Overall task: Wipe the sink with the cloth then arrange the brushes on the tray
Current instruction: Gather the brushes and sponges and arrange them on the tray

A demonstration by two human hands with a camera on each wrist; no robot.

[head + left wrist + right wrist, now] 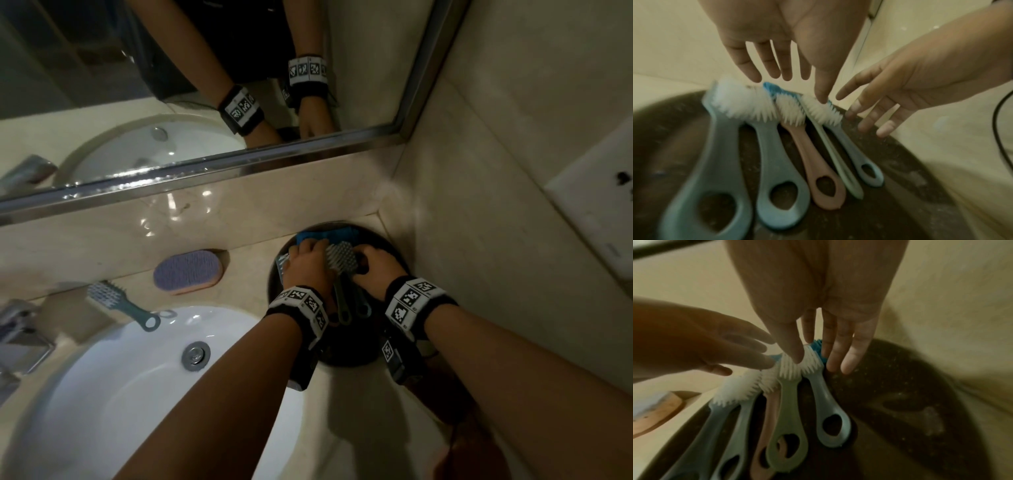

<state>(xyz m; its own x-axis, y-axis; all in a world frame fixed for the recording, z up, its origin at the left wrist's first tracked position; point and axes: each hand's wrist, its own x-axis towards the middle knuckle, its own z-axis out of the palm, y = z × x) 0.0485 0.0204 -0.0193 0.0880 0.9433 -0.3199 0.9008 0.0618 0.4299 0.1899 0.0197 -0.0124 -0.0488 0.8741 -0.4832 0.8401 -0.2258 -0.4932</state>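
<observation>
A round dark tray (387, 246) sits on the beige stone table (102, 246) in its far right corner, against the wall and beside the white oval sink (113, 373). Five plastic scrubbing brushes (789, 146) with white bristles lie on it side by side, long axes nearly parallel, bristle heads pointing toward the back wall and looped handle ends toward the person. From the left wrist view they run: two grey-blue ones, a pink one (813, 160), a pale green one (830, 146) tipped onto its edge, and a small light blue one (857, 154). A blue cloth (329, 234) lies at the tray's far rim, under the brush heads.

The left hand (305, 263) hovers over the bristle heads with fingers (748, 65) straight and spread, thumb tip on the bristles, grasping nothing. The right hand (376, 270) is likewise released, fingers (853, 352) extended, touching the rightmost brush head's side.

A sixth grey-green brush (120, 303) lies on the table's sink rim, handle loop pointing toward the basin. A purple oval sponge (188, 270) rests near the back edge.
</observation>
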